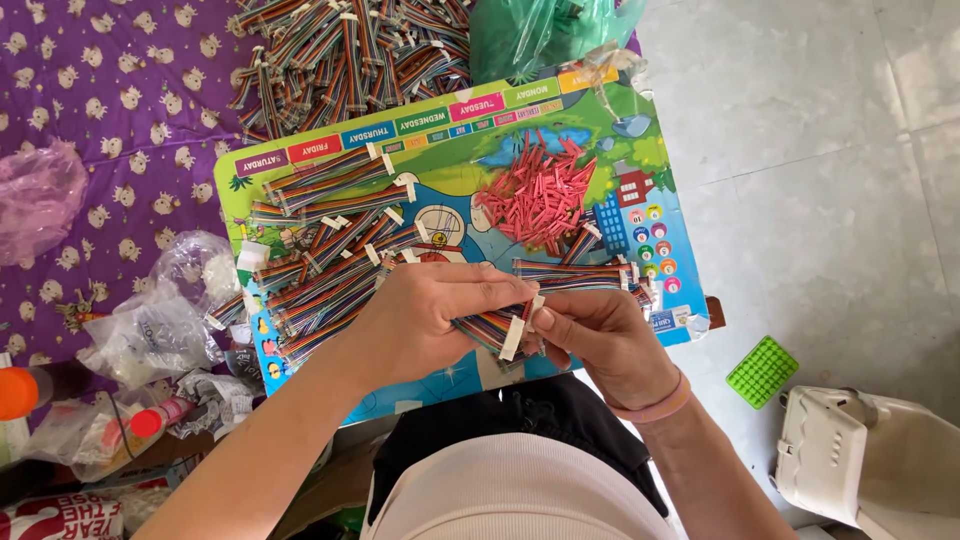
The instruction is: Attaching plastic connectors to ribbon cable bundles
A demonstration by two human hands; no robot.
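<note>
My left hand (425,315) and my right hand (600,340) meet over a colourful picture board (560,130) resting on my lap. Between them they pinch a short rainbow ribbon cable (492,328) with a white connector (512,338) at its end. My right fingertips grip the connector end, while my left hand covers the other part of the cable. Several more rainbow cables (330,250) lie on the board's left half. A heap of small red pieces (535,195) sits near the board's middle, just beyond my hands.
A large heap of rainbow cables (340,50) lies on the purple patterned cloth (110,110) beyond the board, beside a green plastic bag (540,30). Clear plastic bags (165,320) and orange-capped bottles (20,395) clutter the left. A green studded block (762,371) and white plastic container (860,460) stand on the tiled floor, right.
</note>
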